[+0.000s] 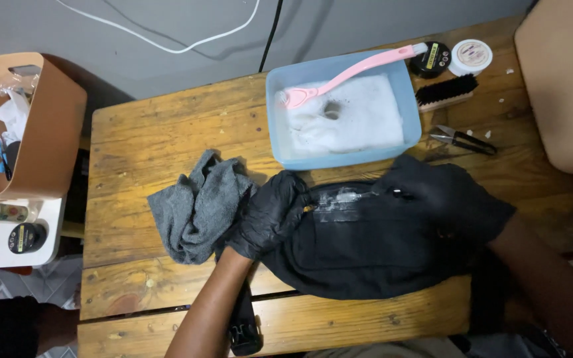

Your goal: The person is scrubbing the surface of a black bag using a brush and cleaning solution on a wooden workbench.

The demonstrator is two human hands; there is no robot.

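Black bag (366, 248) lies at table (154, 132) front edge, soapy foam along its zipper. Left hand (270, 215), gloved, clamps bag's end; right hand (442, 192), gloved, closed over other end. Best to keep fabric taut and work foam along zipper line.

Both black-gloved hands, left (270, 213) and right (442, 195), lie palm-down with fingers curled, forearms bare.

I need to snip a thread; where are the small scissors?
In the head view, the scissors lie on the table's right side, just right of the blue tub, below the black brush.
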